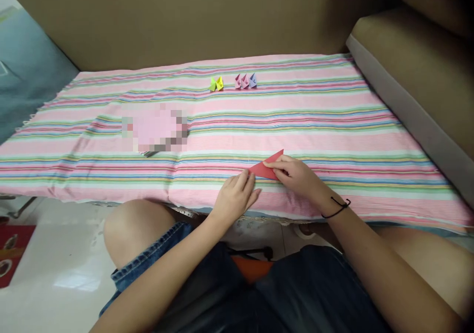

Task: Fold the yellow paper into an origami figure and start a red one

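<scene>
A folded sheet of red paper, shaped like a triangle, lies on the striped cloth between my hands. My left hand presses its fingertips on the left corner, with the thumb held apart from the paper. On the other side, my right hand grips the paper near its right edge, the index finger stretched over it and the fingers curled. Part of the red paper is hidden under my fingers.
The striped cloth covers a long surface against a brown panel. Farther back stand small folded paper pieces: yellow-green, pink and purple. A blurred-out pink item lies left. A brown cushioned block borders the right.
</scene>
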Available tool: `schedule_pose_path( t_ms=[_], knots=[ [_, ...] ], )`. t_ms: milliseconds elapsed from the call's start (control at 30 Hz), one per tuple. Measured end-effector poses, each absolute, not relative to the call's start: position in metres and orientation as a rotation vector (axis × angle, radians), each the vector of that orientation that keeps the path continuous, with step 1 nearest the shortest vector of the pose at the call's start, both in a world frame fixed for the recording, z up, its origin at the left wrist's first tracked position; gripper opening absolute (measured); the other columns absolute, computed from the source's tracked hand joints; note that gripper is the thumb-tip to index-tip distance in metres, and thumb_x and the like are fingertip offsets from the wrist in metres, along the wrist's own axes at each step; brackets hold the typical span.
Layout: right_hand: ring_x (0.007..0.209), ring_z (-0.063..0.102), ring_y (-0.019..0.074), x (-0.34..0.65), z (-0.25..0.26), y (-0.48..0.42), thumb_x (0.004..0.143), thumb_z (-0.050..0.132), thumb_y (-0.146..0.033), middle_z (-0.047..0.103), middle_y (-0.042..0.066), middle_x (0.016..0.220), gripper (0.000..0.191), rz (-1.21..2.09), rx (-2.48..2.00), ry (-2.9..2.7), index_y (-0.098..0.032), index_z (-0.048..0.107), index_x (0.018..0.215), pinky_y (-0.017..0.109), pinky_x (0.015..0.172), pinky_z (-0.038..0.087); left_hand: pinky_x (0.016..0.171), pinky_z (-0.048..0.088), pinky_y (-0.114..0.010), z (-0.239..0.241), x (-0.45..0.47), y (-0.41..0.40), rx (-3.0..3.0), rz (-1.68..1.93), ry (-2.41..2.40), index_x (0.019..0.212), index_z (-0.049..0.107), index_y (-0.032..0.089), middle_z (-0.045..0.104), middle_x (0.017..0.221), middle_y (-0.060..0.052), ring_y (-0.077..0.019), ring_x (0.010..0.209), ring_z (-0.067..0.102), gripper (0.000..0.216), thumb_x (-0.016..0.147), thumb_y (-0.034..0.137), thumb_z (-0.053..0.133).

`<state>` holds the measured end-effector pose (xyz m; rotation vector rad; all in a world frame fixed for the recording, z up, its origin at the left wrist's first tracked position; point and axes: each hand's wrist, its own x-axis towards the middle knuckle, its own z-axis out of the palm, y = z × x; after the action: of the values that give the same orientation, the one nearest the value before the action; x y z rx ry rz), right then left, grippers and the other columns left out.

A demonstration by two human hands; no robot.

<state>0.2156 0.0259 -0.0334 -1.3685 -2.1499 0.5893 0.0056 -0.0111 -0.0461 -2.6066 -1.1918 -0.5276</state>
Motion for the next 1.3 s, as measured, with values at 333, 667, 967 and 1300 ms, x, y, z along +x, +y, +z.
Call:
schedule_pose_path(
  t_ms=[333, 667, 967, 1300],
  knots=[
    [0.077, 0.057, 0.0186, 0.219, -0.030, 0.029, 0.087, 0.043, -0.017, 0.062, 0.008, 0.085, 0.036, 0.646, -1.362, -2.181, -0.015, 0.070, 0.112, 0.031, 0.069, 0.046, 0.085, 0.043, -0.036, -0.039, 0.008, -0.014, -2.676, -0.359, -1.127, 0.127, 0.054, 0.014, 0.057, 0.123, -0.016, -0.0271, 0.110, 0.055, 0.043, 0.092, 0.037, 0.046],
    [0.070, 0.057, 0.0168, 0.221, -0.029, 0.029, 0.087, 0.045, -0.018, 0.063, 0.006, 0.084, 0.035, 0.644, -1.372, -2.188, -0.020, 0.071, 0.110, 0.029, 0.063, 0.046, 0.081, 0.039, -0.040, -0.023, 0.022, -0.016, -2.707, -0.132, -1.138, 0.133, 0.046, 0.029, 0.054, 0.104, -0.013, -0.0308, 0.098, 0.050, 0.046, 0.089, 0.044, 0.046],
    [0.082, 0.060, 0.0199, 0.222, -0.032, 0.030, 0.087, 0.043, -0.019, 0.065, 0.010, 0.094, 0.036, 0.653, -1.356, -2.192, -0.016, 0.070, 0.112, 0.032, 0.070, 0.048, 0.082, 0.039, -0.041, -0.026, 0.022, -0.015, -2.724, -0.180, -1.188, 0.135, 0.045, 0.016, 0.054, 0.107, -0.016, -0.0317, 0.101, 0.047, 0.055, 0.092, 0.048, 0.036],
    [0.078, 0.059, 0.0197, 0.223, -0.031, 0.030, 0.086, 0.044, -0.019, 0.063, 0.008, 0.086, 0.037, 0.656, -1.336, -2.192, -0.018, 0.070, 0.112, 0.032, 0.068, 0.047, 0.084, 0.037, -0.045, -0.029, 0.034, -0.022, -2.662, -0.081, -1.145, 0.143, 0.033, 0.030, 0.055, 0.110, -0.017, -0.0370, 0.107, 0.049, 0.057, 0.089, 0.044, 0.045]
  ],
)
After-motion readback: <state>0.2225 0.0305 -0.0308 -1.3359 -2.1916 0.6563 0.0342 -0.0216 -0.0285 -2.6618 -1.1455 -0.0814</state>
